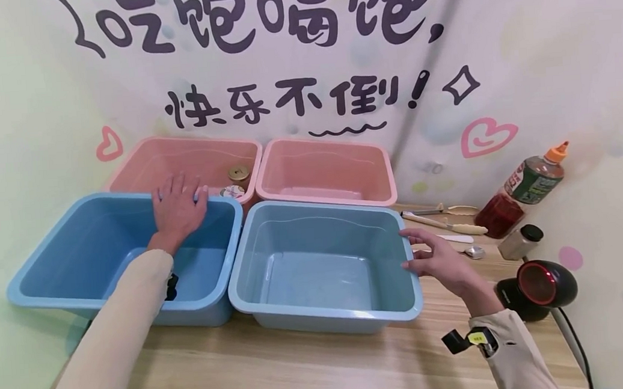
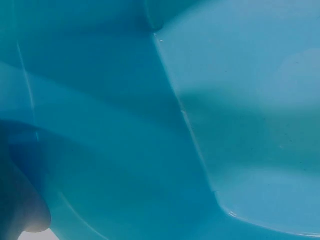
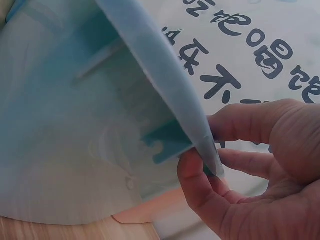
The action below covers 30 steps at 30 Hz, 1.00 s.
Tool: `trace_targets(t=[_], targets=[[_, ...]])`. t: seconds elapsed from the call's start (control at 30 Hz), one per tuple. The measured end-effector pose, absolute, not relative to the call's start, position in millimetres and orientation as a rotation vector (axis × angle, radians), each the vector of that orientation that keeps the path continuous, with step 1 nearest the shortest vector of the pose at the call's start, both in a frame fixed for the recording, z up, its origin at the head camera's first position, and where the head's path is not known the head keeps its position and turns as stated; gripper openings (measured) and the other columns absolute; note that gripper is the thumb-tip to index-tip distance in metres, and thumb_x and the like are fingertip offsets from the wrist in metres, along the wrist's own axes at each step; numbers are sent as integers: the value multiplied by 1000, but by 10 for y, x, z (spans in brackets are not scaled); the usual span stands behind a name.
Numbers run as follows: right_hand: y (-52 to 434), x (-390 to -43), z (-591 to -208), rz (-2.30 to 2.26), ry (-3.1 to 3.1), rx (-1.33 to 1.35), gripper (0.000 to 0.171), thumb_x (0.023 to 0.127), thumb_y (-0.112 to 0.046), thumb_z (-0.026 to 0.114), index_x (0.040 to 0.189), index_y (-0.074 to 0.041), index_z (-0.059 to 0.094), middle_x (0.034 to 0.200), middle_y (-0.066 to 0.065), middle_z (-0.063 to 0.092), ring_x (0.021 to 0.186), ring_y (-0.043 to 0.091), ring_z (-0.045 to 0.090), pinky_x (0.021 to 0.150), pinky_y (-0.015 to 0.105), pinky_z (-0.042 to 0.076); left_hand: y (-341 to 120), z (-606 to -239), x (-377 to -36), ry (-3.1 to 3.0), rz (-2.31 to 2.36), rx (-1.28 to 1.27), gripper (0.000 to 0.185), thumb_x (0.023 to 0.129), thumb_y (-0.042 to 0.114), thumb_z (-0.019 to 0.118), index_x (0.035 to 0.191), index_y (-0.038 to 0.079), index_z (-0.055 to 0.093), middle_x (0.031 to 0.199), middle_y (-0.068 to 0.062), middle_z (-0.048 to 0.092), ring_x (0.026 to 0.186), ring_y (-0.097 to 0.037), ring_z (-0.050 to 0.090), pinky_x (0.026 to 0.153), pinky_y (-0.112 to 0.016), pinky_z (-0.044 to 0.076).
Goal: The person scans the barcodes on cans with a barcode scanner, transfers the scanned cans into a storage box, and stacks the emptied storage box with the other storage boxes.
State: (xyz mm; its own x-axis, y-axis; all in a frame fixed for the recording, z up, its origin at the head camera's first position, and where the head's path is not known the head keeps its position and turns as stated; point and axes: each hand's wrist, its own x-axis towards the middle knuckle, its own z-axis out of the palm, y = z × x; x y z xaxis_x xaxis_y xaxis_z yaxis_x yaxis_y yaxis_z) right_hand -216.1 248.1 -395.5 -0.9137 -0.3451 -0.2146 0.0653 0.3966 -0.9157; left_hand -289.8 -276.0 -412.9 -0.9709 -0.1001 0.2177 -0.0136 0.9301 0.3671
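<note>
My left hand rests on the far rim of a blue plastic basin, its fingers spread and reaching over the rim. The left wrist view is mostly filled by the basin's blue inner wall, with part of a finger at the lower left. On the right, a second, lighter blue basin has its right rim pinched between the thumb and fingers of my right hand. Close up in the right wrist view, the right hand grips that rim's edge.
Two pink basins stand behind: the left one holds a tin, the right one stands beside it. Tongs, a spoon, a sauce bottle, a shaker and a black device are at the right.
</note>
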Motion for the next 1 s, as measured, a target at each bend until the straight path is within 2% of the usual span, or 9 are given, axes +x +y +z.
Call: trace_targets(t=[0.2,0.4,0.67,0.9,1.0], targets=[[2449,-2149,-3957,-1551,2260,-257,71,87,0,71,148,0,36,133,29,37,94,25,58,75,34,58,-2798,-4069,-2876,-2882,-569,65,64,105,46,29,155,6,31,165,-25,16,152,-47,9,118,-72,1],[2440,-2143,-3956,-1535,2269,-255,71,88,-3,72,149,-2,36,132,28,37,96,26,59,76,35,59,-2830,-4014,-2859,-2847,-632,47,62,105,44,34,154,6,33,164,-25,21,150,-49,16,117,-73,2],[2457,-2143,-3927,-1531,2262,-266,71,88,-2,71,149,0,35,134,29,37,98,27,60,77,36,59,-2752,-3798,-2839,-2727,-732,-38,55,103,34,44,146,1,46,155,-26,39,142,-48,35,114,-71,22],[2501,-2136,-3915,-1541,2254,-262,72,88,-2,71,149,1,34,133,30,37,97,26,61,77,35,59,-2615,-3493,-2798,-2776,-1050,-100,57,106,37,41,151,2,40,156,-26,38,145,-46,33,117,-64,26],[2533,-2134,-3915,-1542,2256,-260,71,89,-2,71,149,1,34,133,29,37,97,24,62,77,36,60,-2518,-3366,-2715,-2764,-1224,-100,54,105,35,46,150,4,43,153,-24,43,141,-45,39,114,-65,32]])
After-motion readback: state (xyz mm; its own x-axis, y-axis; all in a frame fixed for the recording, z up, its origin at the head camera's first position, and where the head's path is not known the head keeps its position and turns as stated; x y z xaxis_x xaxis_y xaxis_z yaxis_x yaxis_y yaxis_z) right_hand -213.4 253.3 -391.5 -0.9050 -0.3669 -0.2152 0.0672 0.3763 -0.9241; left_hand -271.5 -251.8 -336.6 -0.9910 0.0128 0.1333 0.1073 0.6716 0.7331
